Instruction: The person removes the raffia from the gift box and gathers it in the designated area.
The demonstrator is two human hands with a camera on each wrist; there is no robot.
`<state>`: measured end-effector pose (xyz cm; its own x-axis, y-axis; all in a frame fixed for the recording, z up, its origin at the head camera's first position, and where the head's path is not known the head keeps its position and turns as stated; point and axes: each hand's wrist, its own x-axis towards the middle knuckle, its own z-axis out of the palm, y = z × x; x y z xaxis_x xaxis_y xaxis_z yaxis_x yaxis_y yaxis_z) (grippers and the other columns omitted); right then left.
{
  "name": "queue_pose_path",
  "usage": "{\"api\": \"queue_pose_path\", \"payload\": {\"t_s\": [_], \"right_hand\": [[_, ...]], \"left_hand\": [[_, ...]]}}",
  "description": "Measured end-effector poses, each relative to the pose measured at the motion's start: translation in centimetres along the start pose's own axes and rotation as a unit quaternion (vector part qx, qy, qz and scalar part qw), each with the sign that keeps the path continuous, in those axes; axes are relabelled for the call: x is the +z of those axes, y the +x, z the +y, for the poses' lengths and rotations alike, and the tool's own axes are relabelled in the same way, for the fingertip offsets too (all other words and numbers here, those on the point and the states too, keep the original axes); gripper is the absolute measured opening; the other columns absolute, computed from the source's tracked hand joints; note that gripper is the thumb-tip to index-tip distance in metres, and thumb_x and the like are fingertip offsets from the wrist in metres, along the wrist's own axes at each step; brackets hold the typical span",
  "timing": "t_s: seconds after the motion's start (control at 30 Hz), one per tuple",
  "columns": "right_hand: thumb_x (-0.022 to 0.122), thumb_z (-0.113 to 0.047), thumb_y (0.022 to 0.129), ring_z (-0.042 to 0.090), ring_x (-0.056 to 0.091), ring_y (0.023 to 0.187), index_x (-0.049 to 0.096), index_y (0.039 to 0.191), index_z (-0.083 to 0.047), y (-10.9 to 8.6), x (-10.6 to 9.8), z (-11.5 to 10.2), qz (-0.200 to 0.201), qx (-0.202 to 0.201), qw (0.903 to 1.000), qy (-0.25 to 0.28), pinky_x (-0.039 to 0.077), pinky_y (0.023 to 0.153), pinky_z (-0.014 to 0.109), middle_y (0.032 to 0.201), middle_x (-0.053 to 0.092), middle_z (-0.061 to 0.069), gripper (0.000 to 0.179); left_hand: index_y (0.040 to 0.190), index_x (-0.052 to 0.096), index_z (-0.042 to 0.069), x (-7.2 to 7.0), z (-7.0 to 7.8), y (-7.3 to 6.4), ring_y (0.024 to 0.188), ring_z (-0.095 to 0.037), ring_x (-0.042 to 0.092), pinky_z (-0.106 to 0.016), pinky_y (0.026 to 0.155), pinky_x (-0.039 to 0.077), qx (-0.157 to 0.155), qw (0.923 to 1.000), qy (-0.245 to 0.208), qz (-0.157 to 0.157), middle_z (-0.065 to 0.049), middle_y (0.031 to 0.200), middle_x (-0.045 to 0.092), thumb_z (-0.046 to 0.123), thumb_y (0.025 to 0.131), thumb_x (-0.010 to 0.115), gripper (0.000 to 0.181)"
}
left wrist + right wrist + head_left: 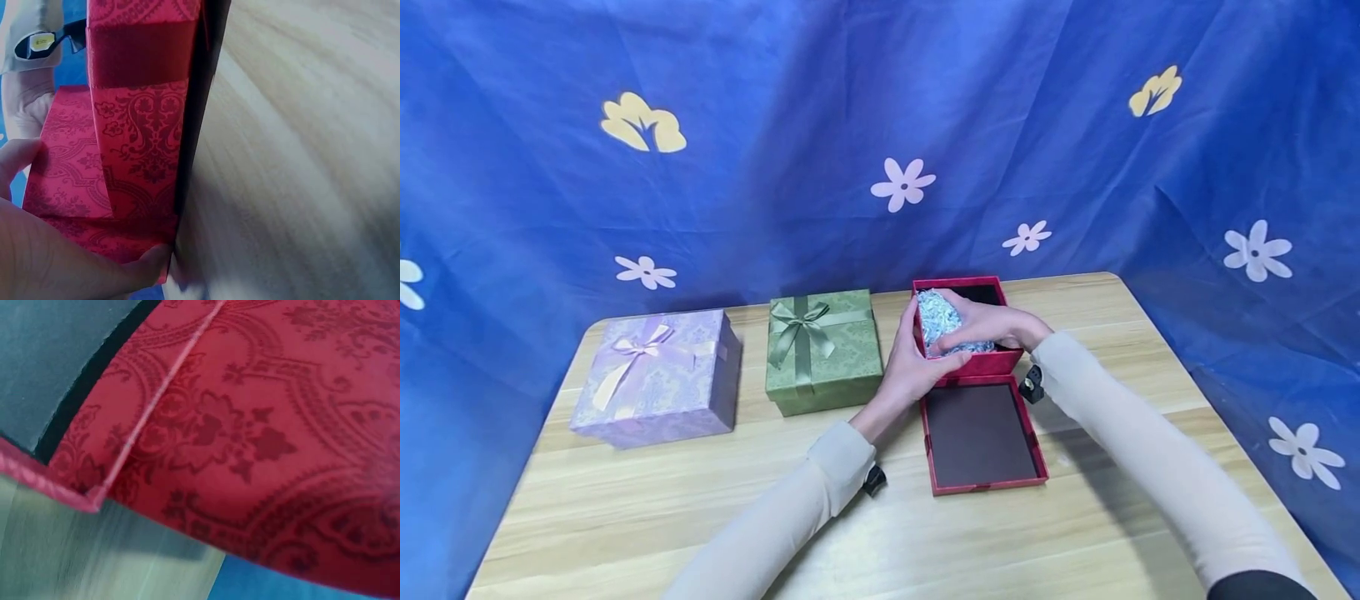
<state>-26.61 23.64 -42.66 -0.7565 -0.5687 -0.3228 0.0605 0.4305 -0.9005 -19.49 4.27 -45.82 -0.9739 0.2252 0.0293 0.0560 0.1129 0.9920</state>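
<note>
An open red gift box [985, 364] stands at the back right with pale blue shredded paper [938, 315] in its left part. My left hand [913, 362] grips its near left corner, fingers along the left wall and thumb across the front; the left wrist view shows the thumb [19, 156] against the patterned red side. Reaching in over the rim, my right hand [988, 323] curves its thumb and fingers round the shredded paper; some fingertips are hidden. The red lid [981, 433] lies dark inside up, right before the box, and its edge shows in the right wrist view.
Left of the red box sits a green gift box [823, 350] with a ribbon bow. Farther left is a lilac gift box [658, 375], also with a bow. All stand on a wooden table [700, 500], with a blue flowered cloth [820, 167] hanging behind and at both sides.
</note>
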Motion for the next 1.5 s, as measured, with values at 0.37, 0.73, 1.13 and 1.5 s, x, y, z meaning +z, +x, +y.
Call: {"api": "queue_pose_path", "payload": {"t_s": [0.37,0.73,1.13,1.5], "right_hand": [[0.085,-0.001,0.088,0.03,0.058,0.118,0.036,0.159,0.001,1.5,0.1,2.1,0.033,-0.092,0.9951,-0.013,0.053,0.1,0.034,0.137,0.057,0.019,0.087],[0.081,0.007,0.086,0.033,0.056,0.122,0.037,0.161,0.001,-0.6,0.3,0.2,0.088,-0.047,0.994,-0.045,0.052,0.104,0.036,0.142,0.057,0.019,0.086],[0.075,0.012,0.086,0.034,0.05,0.13,0.027,0.169,-0.003,-2.2,-0.9,-1.7,0.106,-0.047,0.9931,-0.013,0.05,0.105,0.037,0.158,0.046,0.02,0.097],[0.074,0.009,0.089,0.034,0.044,0.135,0.026,0.169,-0.004,-4.2,-2.1,-2.9,0.16,-0.052,0.9856,-0.021,0.049,0.098,0.039,0.161,0.04,0.02,0.094]], "left_hand": [[0.177,0.014,0.017,-0.1,0.2,0.1,0.156,-0.026,0.034,-0.043,0.126,0.033,-0.007,1.0,-0.005,0.002,-0.011,0.176,0.028,0.021,0.084,0.095,0.123],[0.175,0.011,0.011,0.5,0.3,-0.1,0.157,-0.027,0.033,-0.044,0.126,0.032,-0.007,0.9999,0.008,-0.001,-0.012,0.176,0.027,0.024,0.083,0.093,0.124],[0.174,0.008,0.005,0.4,0.6,-0.5,0.158,-0.029,0.029,-0.046,0.127,0.03,-0.025,0.9993,0.029,0.008,-0.016,0.175,0.026,0.032,0.082,0.093,0.128],[0.176,0.006,0.012,0.2,0.6,-0.8,0.162,-0.026,0.022,-0.047,0.128,0.026,-0.018,0.9991,0.037,0.009,-0.011,0.179,0.019,0.029,0.082,0.093,0.129]]}}
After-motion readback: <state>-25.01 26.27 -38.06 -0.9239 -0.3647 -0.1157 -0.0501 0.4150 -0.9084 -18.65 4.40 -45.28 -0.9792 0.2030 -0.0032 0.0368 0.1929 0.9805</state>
